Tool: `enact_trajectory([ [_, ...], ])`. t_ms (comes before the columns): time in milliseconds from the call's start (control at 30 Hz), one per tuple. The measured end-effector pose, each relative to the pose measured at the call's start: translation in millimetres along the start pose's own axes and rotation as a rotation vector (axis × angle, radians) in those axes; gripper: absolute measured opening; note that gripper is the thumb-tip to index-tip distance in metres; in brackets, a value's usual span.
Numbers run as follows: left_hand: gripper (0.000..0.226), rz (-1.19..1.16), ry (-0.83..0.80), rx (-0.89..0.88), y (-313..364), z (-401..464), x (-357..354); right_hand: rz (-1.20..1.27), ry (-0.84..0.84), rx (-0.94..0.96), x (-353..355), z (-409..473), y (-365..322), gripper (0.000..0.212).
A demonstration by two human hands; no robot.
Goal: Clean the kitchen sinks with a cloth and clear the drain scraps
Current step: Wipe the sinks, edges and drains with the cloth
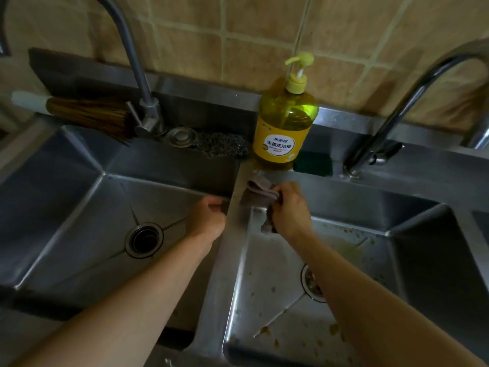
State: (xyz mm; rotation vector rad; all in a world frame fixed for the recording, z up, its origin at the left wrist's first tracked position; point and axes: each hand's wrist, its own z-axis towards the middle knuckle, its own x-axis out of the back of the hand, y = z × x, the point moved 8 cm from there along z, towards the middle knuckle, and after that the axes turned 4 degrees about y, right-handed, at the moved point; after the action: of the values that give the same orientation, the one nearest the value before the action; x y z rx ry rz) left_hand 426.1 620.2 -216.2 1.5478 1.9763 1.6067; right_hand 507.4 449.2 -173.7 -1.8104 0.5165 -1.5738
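Head | 2 sinks | right hand grip holds 1 cloth | left hand relaxed

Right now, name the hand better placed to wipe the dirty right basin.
Right hand: it already grips the cloth at the right basin's edge. The left hand holds nothing.

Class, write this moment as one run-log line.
right hand: grips cloth on divider | left hand: holds nothing | right sink: scraps remain

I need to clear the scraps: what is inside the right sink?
The right steel sink holds yellowish food scraps scattered across its floor and a clogged round drain; the right forearm covers part of both.
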Motion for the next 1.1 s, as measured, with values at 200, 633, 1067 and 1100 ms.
enact_trajectory([
  [200,0.036,0.005,0.090,-0.018,3.5,26.2,0.3,-0.271,0.067,0.147,-20.2,63.8,-27.3,0.030],
  [633,0.037,-0.025,0.212,0.088,-40.7,-0.3,11.3,-0.469,-0.347,0.416,-68.2,21.0,-21.4,0.054],
  [1067,0.039,0.004,0.140,0.080,-85.6,-67.6,55.4,-0.508,-0.431,0.449,-74.4,-136.2,-32.6,0.048],
  [1100,0.038,0.012,0.130,0.083,-88.7,-72.8,57.3,-0.509,-0.442,0.457,-76.6,-144.9,-32.8,0.048],
])
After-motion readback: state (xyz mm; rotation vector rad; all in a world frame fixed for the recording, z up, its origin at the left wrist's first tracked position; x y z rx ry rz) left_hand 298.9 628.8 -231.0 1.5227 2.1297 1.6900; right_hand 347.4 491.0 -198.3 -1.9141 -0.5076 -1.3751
